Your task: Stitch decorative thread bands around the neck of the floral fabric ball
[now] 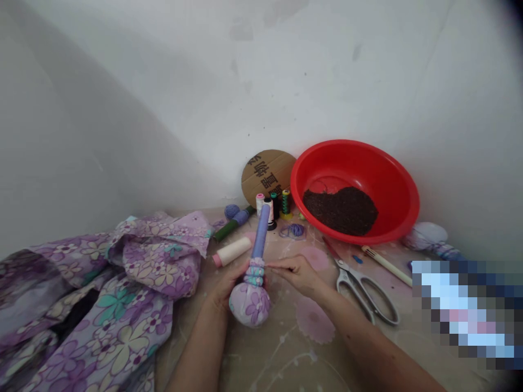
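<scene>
Over the table cover point(286, 348), the left hand point(232, 286) grips a floral cloth ball point(249, 305) at its gathered neck, a lilac tube point(260, 231) rising from it. The right hand point(296, 275) touches that neck with straightened fingers. Scissors point(363, 291) lie just right; floral fabric point(118, 305) is heaped left.

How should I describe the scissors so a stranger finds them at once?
Find the large red plastic basin against the wall. Below it, on the table, lie long scissors with silver loop handles, blades pointing at the basin, right of the person's right hand.
</scene>
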A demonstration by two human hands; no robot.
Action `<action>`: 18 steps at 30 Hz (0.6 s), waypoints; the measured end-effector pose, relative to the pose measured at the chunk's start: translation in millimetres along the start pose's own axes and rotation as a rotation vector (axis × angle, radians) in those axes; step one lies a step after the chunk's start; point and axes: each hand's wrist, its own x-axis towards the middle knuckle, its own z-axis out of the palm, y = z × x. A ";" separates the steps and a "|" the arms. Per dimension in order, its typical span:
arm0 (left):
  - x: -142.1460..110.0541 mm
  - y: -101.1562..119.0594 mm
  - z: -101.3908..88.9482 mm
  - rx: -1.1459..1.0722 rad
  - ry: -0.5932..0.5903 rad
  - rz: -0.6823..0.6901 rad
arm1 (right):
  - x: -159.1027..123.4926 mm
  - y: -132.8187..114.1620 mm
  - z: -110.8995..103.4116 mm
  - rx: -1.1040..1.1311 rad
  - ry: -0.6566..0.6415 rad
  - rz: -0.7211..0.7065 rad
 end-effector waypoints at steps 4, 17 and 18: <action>-1.2 1.4 2.8 0.029 0.019 0.011 | 0.9 -2.7 3.6 0.072 0.036 -0.010; -3.1 2.8 4.1 0.086 0.005 -0.044 | 1.6 -8.1 10.3 0.064 0.113 0.070; -3.1 2.2 3.6 0.090 0.001 -0.026 | 1.4 -8.7 10.2 0.060 0.110 0.076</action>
